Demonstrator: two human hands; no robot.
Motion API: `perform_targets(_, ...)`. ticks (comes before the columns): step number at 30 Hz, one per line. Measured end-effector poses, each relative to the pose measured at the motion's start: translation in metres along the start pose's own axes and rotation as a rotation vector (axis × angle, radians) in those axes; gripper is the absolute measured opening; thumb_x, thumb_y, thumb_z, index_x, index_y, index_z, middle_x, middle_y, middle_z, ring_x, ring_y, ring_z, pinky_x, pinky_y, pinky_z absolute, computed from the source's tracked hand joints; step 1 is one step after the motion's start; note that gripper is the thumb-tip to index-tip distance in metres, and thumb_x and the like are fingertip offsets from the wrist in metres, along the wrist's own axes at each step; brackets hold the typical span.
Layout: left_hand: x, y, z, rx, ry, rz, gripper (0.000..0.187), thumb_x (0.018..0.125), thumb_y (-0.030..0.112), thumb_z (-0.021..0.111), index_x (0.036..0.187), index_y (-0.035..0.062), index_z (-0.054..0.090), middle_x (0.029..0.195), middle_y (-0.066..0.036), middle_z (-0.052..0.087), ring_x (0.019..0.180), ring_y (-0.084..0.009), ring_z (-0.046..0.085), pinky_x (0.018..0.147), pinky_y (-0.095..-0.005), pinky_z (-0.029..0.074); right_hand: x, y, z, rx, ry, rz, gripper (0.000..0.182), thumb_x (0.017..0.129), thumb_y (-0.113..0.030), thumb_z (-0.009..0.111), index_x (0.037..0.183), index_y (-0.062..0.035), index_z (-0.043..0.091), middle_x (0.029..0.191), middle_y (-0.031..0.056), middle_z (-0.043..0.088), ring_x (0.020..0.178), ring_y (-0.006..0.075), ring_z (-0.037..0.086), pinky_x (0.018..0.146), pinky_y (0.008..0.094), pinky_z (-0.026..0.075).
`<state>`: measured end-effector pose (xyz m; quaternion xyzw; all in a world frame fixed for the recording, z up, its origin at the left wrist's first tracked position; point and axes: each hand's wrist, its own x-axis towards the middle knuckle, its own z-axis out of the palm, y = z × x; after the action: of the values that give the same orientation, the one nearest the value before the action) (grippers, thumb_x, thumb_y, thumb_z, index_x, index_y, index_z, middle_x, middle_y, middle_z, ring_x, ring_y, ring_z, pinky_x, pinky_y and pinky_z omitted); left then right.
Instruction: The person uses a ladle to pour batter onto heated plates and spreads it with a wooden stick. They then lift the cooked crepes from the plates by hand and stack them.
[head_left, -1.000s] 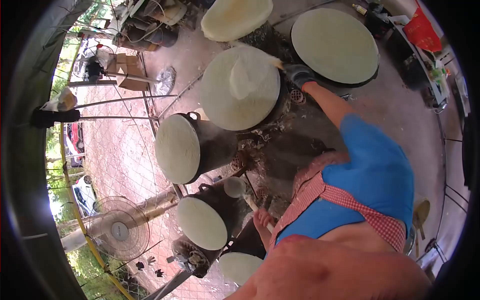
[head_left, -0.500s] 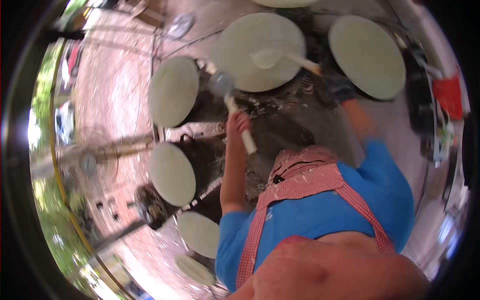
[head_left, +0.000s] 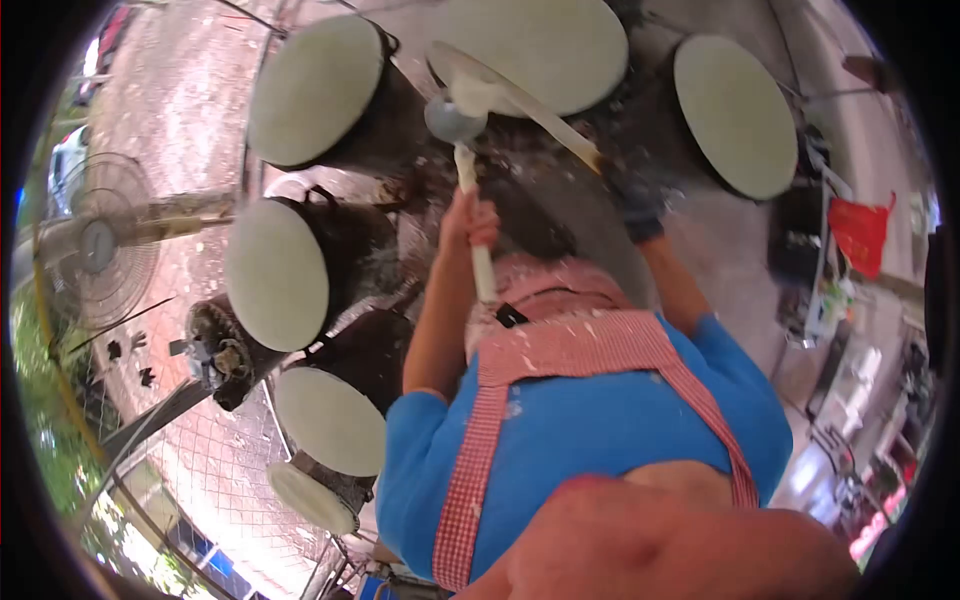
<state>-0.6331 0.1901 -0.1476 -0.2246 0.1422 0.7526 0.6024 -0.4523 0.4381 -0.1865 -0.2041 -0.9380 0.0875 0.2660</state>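
My left hand (head_left: 470, 225) is closed around the pale handle of a ladle (head_left: 455, 122), whose round metal bowl points away from me. My right hand (head_left: 640, 212), in a dark glove, is closed near the dark end of a long wooden paddle (head_left: 550, 118); blur hides its fingers. A pale, wet-looking substance (head_left: 475, 95) hangs on the paddle just above the ladle's bowl; whether they touch is unclear. Both tools are over the near edge of a large round vessel (head_left: 545, 50) with a flat, pale green-white top.
More pale-topped round vessels stand at the left (head_left: 318, 90), (head_left: 277, 275), (head_left: 330, 420) and at the right (head_left: 735, 118). A fan (head_left: 97, 247) stands at far left, near a wire fence. A red cloth or bag (head_left: 860, 235) hangs at the right.
The view has shifted, bringing the fan and left vessels in more clearly. The paddle has swung from over the large vessel to the ladle's bowl, and my two hands are closer together.
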Motion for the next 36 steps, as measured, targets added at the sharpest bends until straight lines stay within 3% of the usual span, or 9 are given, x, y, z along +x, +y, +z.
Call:
perform_targets(2, -0.017, 0.004, 0.009, -0.404, -0.293, -0.332, 0.035, 0.089, 0.034, 0.040, 0.071, 0.0042, 0.040, 0.053, 0.000, 0.030, 0.036, -0.0080, 0.026, 0.029, -0.0203, 0.025, -0.014, -0.012, 0.007, 0.009, -0.168, 0.001, 0.032, 0.079, -0.029, 0.051, 0.109, -0.0200, 0.054, 0.073, 0.0106, 0.059, 0.056, 0.0303, 0.054, 0.054, 0.0419, 0.043)
perform_targets(8, -0.096, 0.013, -0.010, -0.593, -0.304, -0.008, 0.029, 0.090, 0.031, 0.037, 0.109, 0.0102, 0.046, 0.056, 0.000, 0.030, 0.037, -0.0091, 0.030, 0.030, -0.0211, 0.028, 0.057, -0.097, 0.022, 0.452, -0.251, -0.080, 0.044, 0.070, -0.010, 0.061, 0.113, -0.0067, 0.052, 0.101, 0.0157, 0.058, 0.091, 0.0231, 0.057, 0.079, 0.0321, 0.043)
perform_targets(11, -0.137, -0.019, -0.014, -0.633, -0.409, 0.249, 0.034, 0.088, 0.035, 0.039, 0.077, 0.0029, 0.045, 0.051, 0.002, 0.030, 0.036, -0.0074, 0.030, 0.027, -0.0206, 0.026, 0.055, -0.104, 0.075, 1.119, -0.672, 0.172, 0.035, 0.077, -0.009, 0.057, 0.111, -0.0013, 0.052, 0.090, 0.0096, 0.061, 0.076, 0.0123, 0.056, 0.070, 0.0233, 0.044)
perform_targets(13, -0.141, -0.049, -0.071, -0.553, -0.677, 0.335, 0.019, 0.088, 0.030, 0.042, 0.079, 0.0127, 0.043, 0.052, 0.003, 0.027, 0.035, -0.0048, 0.025, 0.025, -0.0176, 0.019, 0.079, -0.126, 0.115, 0.857, -1.097, 0.154, 0.030, 0.080, -0.011, 0.055, 0.107, 0.0024, 0.053, 0.093, 0.0065, 0.059, 0.081, 0.0091, 0.052, 0.073, 0.0224, 0.041)
perform_targets(15, -0.181, -0.101, -0.055, -0.641, -0.209, 0.774, 0.012, 0.085, 0.024, 0.050, 0.082, 0.0186, 0.039, 0.051, 0.003, 0.027, 0.035, -0.0020, 0.024, 0.025, -0.0163, 0.017, 0.088, -0.177, 0.108, 0.777, -1.177, -0.239, 0.026, 0.081, -0.013, 0.055, 0.102, 0.0017, 0.056, 0.087, 0.0049, 0.060, 0.078, 0.0082, 0.051, 0.070, 0.0225, 0.040)
perform_targets(18, -0.178, -0.189, -0.074, -0.849, -0.309, 1.002, 0.010, 0.086, 0.022, 0.048, 0.084, 0.0214, 0.039, 0.052, 0.004, 0.027, 0.035, -0.0021, 0.024, 0.025, -0.0160, 0.017, 0.075, -0.245, 0.113, 1.013, -1.431, -0.406, 0.024, 0.080, -0.013, 0.055, 0.099, 0.0007, 0.057, 0.083, 0.0048, 0.061, 0.078, 0.0082, 0.052, 0.069, 0.0241, 0.040)
perform_targets(22, -0.183, -0.320, -0.104, -0.944, -0.219, 1.330, 0.031, 0.087, 0.035, 0.042, 0.066, 0.0123, 0.036, 0.045, 0.002, 0.027, 0.031, -0.0059, 0.024, 0.026, -0.0194, 0.019, -0.005, -0.359, 0.066, 0.599, -1.307, -1.292, 0.034, 0.079, -0.032, 0.053, 0.101, -0.0070, 0.057, 0.086, 0.0149, 0.060, 0.082, 0.0260, 0.057, 0.074, 0.0321, 0.042)
perform_targets(25, -0.173, -0.401, -0.110, -1.077, -0.527, 1.470, 0.046, 0.088, 0.041, 0.037, 0.054, 0.0098, 0.030, 0.044, 0.000, 0.028, 0.033, -0.0094, 0.025, 0.031, -0.0225, 0.026, -0.079, -0.410, 0.056, 0.373, -1.393, -1.405, 0.038, 0.078, -0.040, 0.050, 0.099, -0.0094, 0.058, 0.087, 0.0173, 0.059, 0.083, 0.0338, 0.055, 0.074, 0.0371, 0.042)
perform_targets(36, -0.157, -0.539, -0.120, -1.556, -0.555, 1.847, 0.034, 0.088, 0.032, 0.042, 0.069, 0.0040, 0.046, 0.050, 0.002, 0.026, 0.036, -0.0068, 0.026, 0.030, -0.0211, 0.024, -0.191, -0.398, -0.006, 0.469, -1.028, -1.998, 0.041, 0.080, -0.041, 0.046, 0.101, -0.0071, 0.055, 0.084, 0.0152, 0.060, 0.077, 0.0329, 0.057, 0.069, 0.0423, 0.043)
